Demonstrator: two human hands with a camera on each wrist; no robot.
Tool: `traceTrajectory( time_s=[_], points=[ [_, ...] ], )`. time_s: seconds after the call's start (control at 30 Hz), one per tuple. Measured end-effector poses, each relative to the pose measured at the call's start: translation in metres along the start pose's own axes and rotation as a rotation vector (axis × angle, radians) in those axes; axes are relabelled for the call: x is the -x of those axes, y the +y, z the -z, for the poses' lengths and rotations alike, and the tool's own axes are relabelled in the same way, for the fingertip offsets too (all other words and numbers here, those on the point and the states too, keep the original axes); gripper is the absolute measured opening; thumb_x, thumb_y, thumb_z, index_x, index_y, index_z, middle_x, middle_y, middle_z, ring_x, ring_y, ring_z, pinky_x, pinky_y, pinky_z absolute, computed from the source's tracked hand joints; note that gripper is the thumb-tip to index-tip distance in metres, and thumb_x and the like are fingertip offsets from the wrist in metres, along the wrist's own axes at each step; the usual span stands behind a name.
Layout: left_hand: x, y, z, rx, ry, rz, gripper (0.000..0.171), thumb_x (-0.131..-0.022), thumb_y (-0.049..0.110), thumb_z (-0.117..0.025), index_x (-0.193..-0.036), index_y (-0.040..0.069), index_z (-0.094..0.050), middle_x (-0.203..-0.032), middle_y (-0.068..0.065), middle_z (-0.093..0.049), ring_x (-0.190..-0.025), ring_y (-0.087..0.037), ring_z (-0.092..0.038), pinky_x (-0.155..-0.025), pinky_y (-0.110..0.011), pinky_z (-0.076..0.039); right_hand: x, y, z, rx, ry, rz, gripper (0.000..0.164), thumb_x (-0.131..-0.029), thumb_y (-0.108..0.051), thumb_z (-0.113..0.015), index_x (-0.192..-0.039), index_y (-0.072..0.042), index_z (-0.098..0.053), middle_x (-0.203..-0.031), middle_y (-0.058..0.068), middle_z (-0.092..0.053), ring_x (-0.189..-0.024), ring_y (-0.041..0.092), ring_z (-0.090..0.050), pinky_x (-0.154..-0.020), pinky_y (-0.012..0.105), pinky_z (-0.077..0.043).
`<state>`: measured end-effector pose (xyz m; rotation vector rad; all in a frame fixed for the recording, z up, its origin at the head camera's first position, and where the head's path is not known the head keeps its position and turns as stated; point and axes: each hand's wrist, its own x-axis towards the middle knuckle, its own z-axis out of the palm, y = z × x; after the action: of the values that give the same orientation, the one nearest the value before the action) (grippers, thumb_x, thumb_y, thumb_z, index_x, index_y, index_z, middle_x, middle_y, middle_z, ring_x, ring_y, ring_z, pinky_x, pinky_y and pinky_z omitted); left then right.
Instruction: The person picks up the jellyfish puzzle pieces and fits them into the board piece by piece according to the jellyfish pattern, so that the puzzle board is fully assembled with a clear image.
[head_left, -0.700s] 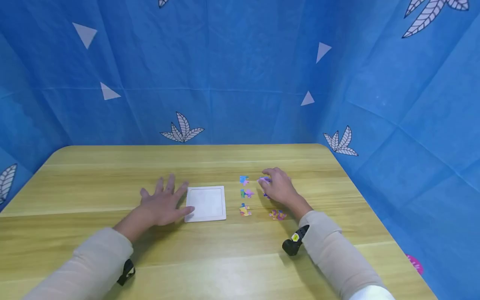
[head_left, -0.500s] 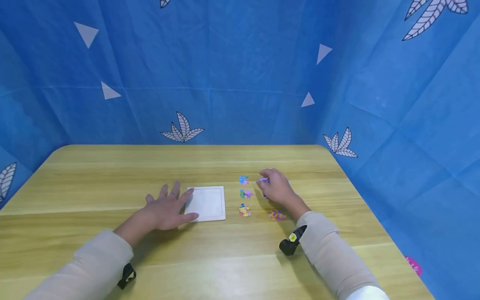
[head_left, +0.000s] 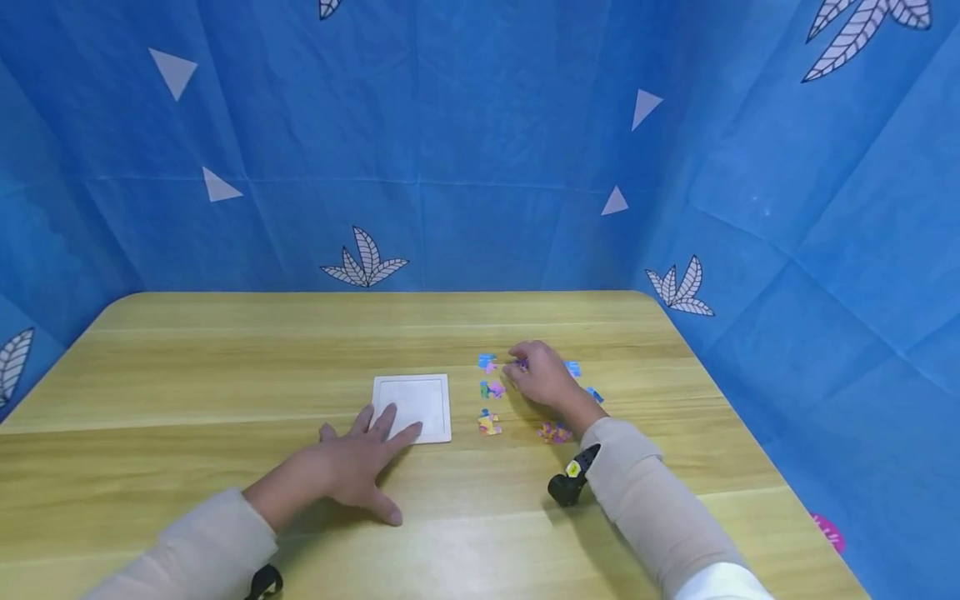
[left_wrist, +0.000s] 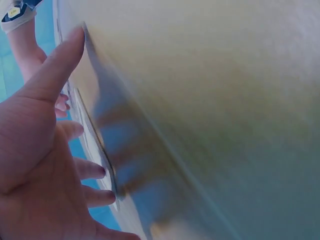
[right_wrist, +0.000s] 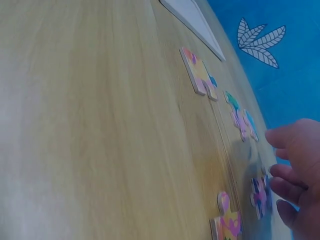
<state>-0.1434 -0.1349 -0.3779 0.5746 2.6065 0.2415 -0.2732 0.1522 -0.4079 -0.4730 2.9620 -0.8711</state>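
My left hand spreads its fingers at the near left corner of a white square puzzle frame, the fingertips overlapping its near rim. In the left wrist view the thumb stands well apart from the other fingers. My right hand bends loosely curled fingers over the jigsaw pieces, with a purple jigsaw piece showing in the gap by thumb and forefinger. The right wrist view shows a purple-and-blue piece on the table beside the fingertips, nothing visibly pinched. Part of the piece group is hidden under this hand.
Left of the right hand lie a blue-and-pink piece, a green-and-purple piece and a yellow piece. Beyond and nearer sit blue pieces and a yellow-purple piece. A patterned blue cloth stands behind the wooden table.
My left hand has slid right and nearer to me, from the frame's left side to its near left corner. My right hand has shifted slightly left, uncovering blue pieces on its right.
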Motion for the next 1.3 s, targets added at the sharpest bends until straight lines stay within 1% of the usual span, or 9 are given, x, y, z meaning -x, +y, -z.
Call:
traceTrajectory(
  time_s=[0.1,0.23,0.33,0.47,0.57,0.77,1.03,1.2,1.3],
  points=[
    [0.0,0.001,-0.001,0.007,-0.021,0.005,0.114,-0.062,0.065,-0.074,-0.152,0.026,-0.016,-0.157,-0.019,-0.002,-0.141,-0.046,-0.002,-0.09,-0.082,-0.013,-0.004,-0.002,-0.003,0.013,-0.012,0.003,0.038,-0.092,-0.024,-0.06,-0.123,-0.003,-0.06,-0.116,0.013,-0.06,-0.106,0.026,-0.057,-0.093,0.042,-0.046],
    [-0.001,0.003,-0.002,-0.008,-0.027,0.006,0.116,-0.06,0.066,-0.074,-0.152,0.024,-0.016,-0.157,-0.02,-0.002,-0.141,-0.047,-0.002,-0.09,-0.081,-0.016,-0.008,-0.006,-0.007,0.019,-0.035,0.001,0.039,-0.092,-0.026,-0.061,-0.124,-0.004,-0.06,-0.117,0.012,-0.06,-0.106,0.025,-0.056,-0.093,0.042,-0.046],
    [0.0,0.005,-0.001,-0.018,-0.027,0.004,0.116,-0.06,0.066,-0.073,-0.152,0.024,-0.016,-0.157,-0.02,-0.002,-0.141,-0.047,-0.002,-0.09,-0.081,-0.017,-0.01,-0.009,-0.01,0.039,-0.039,-0.012,0.039,-0.092,-0.028,-0.061,-0.124,-0.007,-0.061,-0.117,0.01,-0.06,-0.107,0.025,-0.056,-0.094,0.045,-0.042],
    [-0.001,0.007,0.0,-0.025,-0.027,0.001,0.116,-0.061,0.066,-0.073,-0.152,0.023,-0.016,-0.157,-0.021,-0.002,-0.141,-0.047,-0.003,-0.09,-0.081,-0.018,-0.013,-0.011,-0.013,0.076,-0.025,-0.029,0.038,-0.09,-0.031,-0.062,-0.123,-0.01,-0.062,-0.116,0.008,-0.06,-0.109,0.026,-0.054,-0.093,0.048,-0.036],
    [-0.002,0.006,-0.002,-0.026,-0.027,0.003,0.116,-0.06,0.066,-0.072,-0.152,0.024,-0.015,-0.157,-0.021,-0.002,-0.141,-0.047,-0.003,-0.09,-0.081,-0.018,-0.016,-0.012,-0.015,0.097,-0.026,-0.046,0.039,-0.089,-0.031,-0.063,-0.122,-0.011,-0.062,-0.116,0.008,-0.059,-0.111,0.027,-0.052,-0.092,0.047,-0.035],
    [-0.003,0.006,-0.003,-0.033,-0.028,0.016,0.117,-0.059,0.066,-0.073,-0.152,0.024,-0.015,-0.157,-0.02,-0.002,-0.141,-0.047,-0.003,-0.091,-0.08,-0.019,-0.022,-0.016,-0.016,0.082,-0.048,-0.092,0.036,-0.088,-0.029,-0.066,-0.119,-0.012,-0.063,-0.114,0.007,-0.059,-0.109,0.026,-0.052,-0.089,0.045,-0.034],
    [-0.002,0.006,-0.002,-0.038,-0.035,0.022,0.117,-0.059,0.066,-0.073,-0.152,0.025,-0.015,-0.157,-0.02,-0.002,-0.141,-0.046,-0.003,-0.091,-0.08,-0.02,-0.024,-0.023,-0.014,0.101,-0.104,-0.12,0.039,-0.09,-0.028,-0.063,-0.127,-0.015,-0.059,-0.119,0.008,-0.056,-0.115,0.029,-0.048,-0.092,0.049,-0.032],
    [-0.003,0.006,-0.002,-0.038,-0.039,0.028,0.117,-0.059,0.066,-0.073,-0.152,0.025,-0.014,-0.157,-0.019,-0.001,-0.142,-0.045,-0.002,-0.092,-0.079,-0.019,-0.024,-0.025,-0.012,0.111,-0.113,-0.123,0.035,-0.088,-0.029,-0.066,-0.12,-0.014,-0.061,-0.114,0.006,-0.055,-0.11,0.029,-0.048,-0.089,0.047,-0.032],
    [-0.004,0.006,-0.002,-0.052,-0.044,0.029,0.118,-0.059,0.066,-0.072,-0.152,0.024,-0.015,-0.157,-0.02,-0.002,-0.141,-0.046,-0.003,-0.092,-0.079,-0.02,-0.025,-0.025,-0.012,0.095,-0.109,-0.127,0.035,-0.087,-0.03,-0.068,-0.116,-0.014,-0.059,-0.107,0.004,-0.057,-0.103,0.026,-0.05,-0.087,0.045,-0.031]
  ],
)
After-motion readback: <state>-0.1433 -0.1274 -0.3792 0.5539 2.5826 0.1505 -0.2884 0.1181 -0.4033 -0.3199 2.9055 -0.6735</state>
